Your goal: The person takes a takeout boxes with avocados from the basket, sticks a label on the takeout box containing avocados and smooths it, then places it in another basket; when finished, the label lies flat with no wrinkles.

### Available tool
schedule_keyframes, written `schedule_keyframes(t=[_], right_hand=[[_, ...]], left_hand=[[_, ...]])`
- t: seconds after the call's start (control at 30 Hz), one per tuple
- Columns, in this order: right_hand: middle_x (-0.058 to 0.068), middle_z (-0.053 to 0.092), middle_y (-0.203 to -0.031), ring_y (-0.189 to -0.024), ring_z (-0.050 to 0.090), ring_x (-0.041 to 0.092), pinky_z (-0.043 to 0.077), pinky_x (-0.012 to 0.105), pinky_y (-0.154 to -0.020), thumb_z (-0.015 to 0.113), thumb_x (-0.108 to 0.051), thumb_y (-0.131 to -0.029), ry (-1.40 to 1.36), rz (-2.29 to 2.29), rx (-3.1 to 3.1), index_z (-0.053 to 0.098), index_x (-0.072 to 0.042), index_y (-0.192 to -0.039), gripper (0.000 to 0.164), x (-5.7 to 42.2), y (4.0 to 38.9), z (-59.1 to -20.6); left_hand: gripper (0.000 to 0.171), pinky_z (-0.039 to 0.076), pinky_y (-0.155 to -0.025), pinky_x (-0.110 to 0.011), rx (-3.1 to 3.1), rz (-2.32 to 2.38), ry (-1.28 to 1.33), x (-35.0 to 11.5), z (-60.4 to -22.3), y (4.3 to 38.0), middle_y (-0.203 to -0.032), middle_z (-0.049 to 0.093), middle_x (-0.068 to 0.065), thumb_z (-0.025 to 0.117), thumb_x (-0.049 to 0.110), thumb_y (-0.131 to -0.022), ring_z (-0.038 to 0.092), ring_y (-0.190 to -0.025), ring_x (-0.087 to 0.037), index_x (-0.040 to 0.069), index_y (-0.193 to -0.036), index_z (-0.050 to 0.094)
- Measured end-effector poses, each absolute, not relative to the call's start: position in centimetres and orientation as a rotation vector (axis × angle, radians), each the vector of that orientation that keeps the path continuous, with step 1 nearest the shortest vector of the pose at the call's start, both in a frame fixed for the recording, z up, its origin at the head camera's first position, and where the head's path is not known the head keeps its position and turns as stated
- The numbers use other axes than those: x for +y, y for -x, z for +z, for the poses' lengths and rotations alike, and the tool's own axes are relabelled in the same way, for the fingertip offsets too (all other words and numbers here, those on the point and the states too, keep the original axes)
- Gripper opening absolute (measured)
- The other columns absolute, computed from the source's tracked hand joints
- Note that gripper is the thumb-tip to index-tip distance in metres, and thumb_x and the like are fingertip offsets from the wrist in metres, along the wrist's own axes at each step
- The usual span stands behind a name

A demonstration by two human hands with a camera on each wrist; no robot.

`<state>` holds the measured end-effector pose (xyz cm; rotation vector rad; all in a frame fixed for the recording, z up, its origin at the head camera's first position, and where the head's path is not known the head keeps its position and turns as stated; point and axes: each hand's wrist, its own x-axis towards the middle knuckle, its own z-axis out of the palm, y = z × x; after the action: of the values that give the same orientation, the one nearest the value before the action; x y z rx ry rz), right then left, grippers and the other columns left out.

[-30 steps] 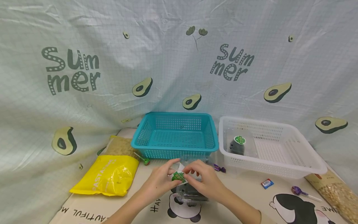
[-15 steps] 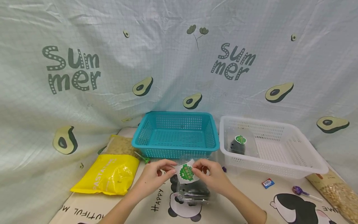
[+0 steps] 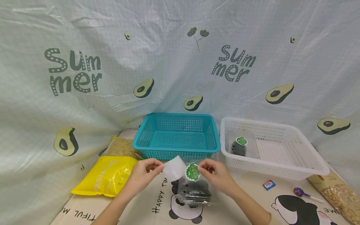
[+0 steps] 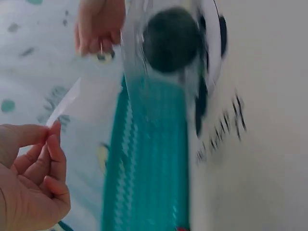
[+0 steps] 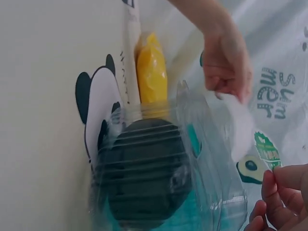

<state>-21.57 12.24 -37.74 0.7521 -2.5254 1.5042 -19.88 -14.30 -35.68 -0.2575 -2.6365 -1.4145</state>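
Note:
My left hand pinches a white piece of backing paper by its edge. Between the thumb and fingertips of my right hand is a round green-and-white sticker, apart from the paper. In the right wrist view the sticker is seen edge-on at the fingertips. Below both hands a clear plastic clamshell box stands on the panda-print cloth, with a dark, rounded item inside. The right wrist view shows this dark item large through the ribbed plastic.
Behind the box stands a teal basket. A white basket to its right contains another clear box bearing the same sticker. At left lies a yellow bag; at right, a small wrapped sweet, a lollipop and a grain bag.
The sticker has come off its backing paper. My left hand has moved left with the paper, while my right hand has moved slightly right, holding the sticker.

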Motion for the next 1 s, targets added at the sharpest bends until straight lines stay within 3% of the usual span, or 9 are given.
schedule_keyframes(t=[0.2,0.47,0.77,1.0], right_hand=[[0.011,0.058,-0.072,-0.059,0.046,0.007,0.040,0.021,-0.051,0.060,-0.025,-0.084,-0.651,1.623,-2.555,0.061,-0.012,-0.083,0.013,13.4,21.8,-38.2],[0.012,0.061,-0.073,-0.059,0.049,0.007,0.040,0.021,-0.052,0.063,-0.021,-0.082,-0.563,1.721,-2.568,0.062,-0.005,-0.084,0.016,13.8,21.5,-38.6],[0.014,0.062,-0.075,-0.064,0.053,0.015,0.041,0.021,-0.054,0.061,-0.013,-0.083,-0.502,1.732,-2.606,0.061,-0.002,-0.084,0.011,13.8,20.4,-37.4],[0.006,0.063,-0.073,-0.065,0.054,0.015,0.041,0.022,-0.054,0.063,-0.021,-0.082,-0.486,1.712,-2.609,0.062,-0.005,-0.085,0.016,13.9,21.2,-38.3]], left_hand=[[0.011,0.043,-0.061,-0.025,-2.681,-1.325,0.018,-17.5,-38.0,21.4,-0.072,0.066,-0.001,0.060,0.021,-0.084,0.055,-0.068,-0.013,0.011,-0.082,0.064],[0.009,0.034,-0.044,-0.023,-2.878,-0.829,-0.025,-19.0,-41.1,21.4,-0.053,0.049,0.003,0.061,0.014,-0.077,0.043,-0.047,-0.010,0.011,-0.068,0.059],[0.012,0.040,-0.049,-0.028,-2.958,-0.519,0.080,-17.9,-40.1,20.8,-0.065,0.058,-0.002,0.065,0.018,-0.076,0.047,-0.054,-0.014,0.007,-0.080,0.064],[0.015,0.046,-0.069,-0.032,-2.782,-0.566,0.352,-12.1,-37.6,20.3,-0.083,0.066,0.005,0.061,0.030,-0.080,0.058,-0.079,-0.016,0.018,-0.087,0.067]])
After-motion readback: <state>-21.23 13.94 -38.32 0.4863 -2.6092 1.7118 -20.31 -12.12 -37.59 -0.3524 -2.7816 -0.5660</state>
